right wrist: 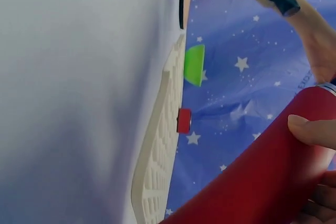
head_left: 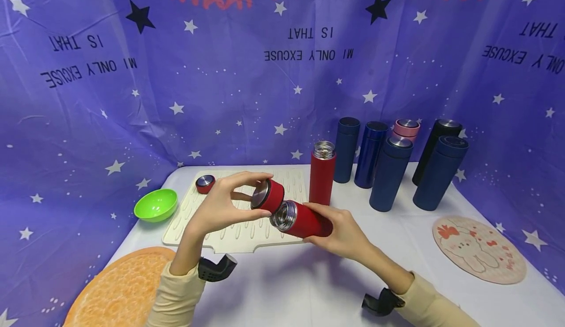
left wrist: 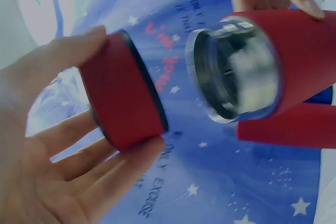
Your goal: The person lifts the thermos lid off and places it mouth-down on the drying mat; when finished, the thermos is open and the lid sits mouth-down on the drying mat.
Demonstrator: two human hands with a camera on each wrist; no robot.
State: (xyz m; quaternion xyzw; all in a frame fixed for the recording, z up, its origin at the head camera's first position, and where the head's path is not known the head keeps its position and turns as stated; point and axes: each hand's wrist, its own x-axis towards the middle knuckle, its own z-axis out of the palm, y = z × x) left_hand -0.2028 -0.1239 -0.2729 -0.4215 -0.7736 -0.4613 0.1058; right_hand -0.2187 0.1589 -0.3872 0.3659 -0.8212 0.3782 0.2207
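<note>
Tilted flask (head_left: 307, 220), cap (head_left: 275, 196) just off its mouth (left wrist: 231, 72)
Fingers of the left hand (head_left: 220, 207) pinch the cap; those of the right hand (head_left: 342, 230) grip the flask, long axis slanting mouth-first toward it.

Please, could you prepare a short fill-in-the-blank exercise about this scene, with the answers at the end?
1. The hand holding the red cap is the person's ____ one.
2. The right hand grips a tilted bottle whose body colour is ____.
3. The colour of the bowl is ____.
4. The rabbit mat lies toward the person's ____ side.

Missing words: left; red; green; right.
</note>
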